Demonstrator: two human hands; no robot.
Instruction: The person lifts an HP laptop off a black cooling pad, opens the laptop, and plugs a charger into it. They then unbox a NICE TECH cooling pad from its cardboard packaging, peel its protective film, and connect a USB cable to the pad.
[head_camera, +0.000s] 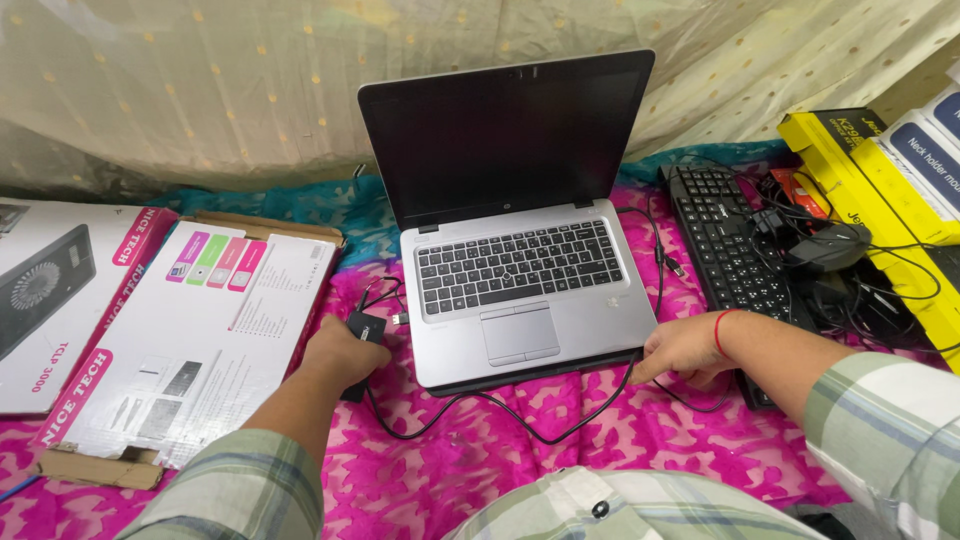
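Surface: a pink patterned cloth (600, 440) spread over a low bed or floor, backed by a pale dotted curtain (200, 90). All positions are given from the laptop.

Laptop (520, 270): silver, lid open, screen dark, set at the centre on a dark flat pad (530, 378) whose edge shows beneath its front. It is judged rigid and moderately heavy, with a fragile hinged lid; it is best gripped by the base at both front corners, never by the screen.

Black cable (500, 410): looped on the cloth in front of the laptop; thin and limp.

Left hand (345, 350): just left of the front left corner, fingers closed around a small black block (366, 326), seemingly an adapter.

Right hand (685, 350): at the front right corner, fingers curled down near the cable and pad edge; whether anything is pinched cannot be told.

Left of the laptop: two printed cartons, one white and pink (200, 340), one showing a fan (50, 290).

Right of the laptop: a black keyboard (725, 240), a black mouse (830, 245) among tangled wires, and yellow boxes (860, 170).
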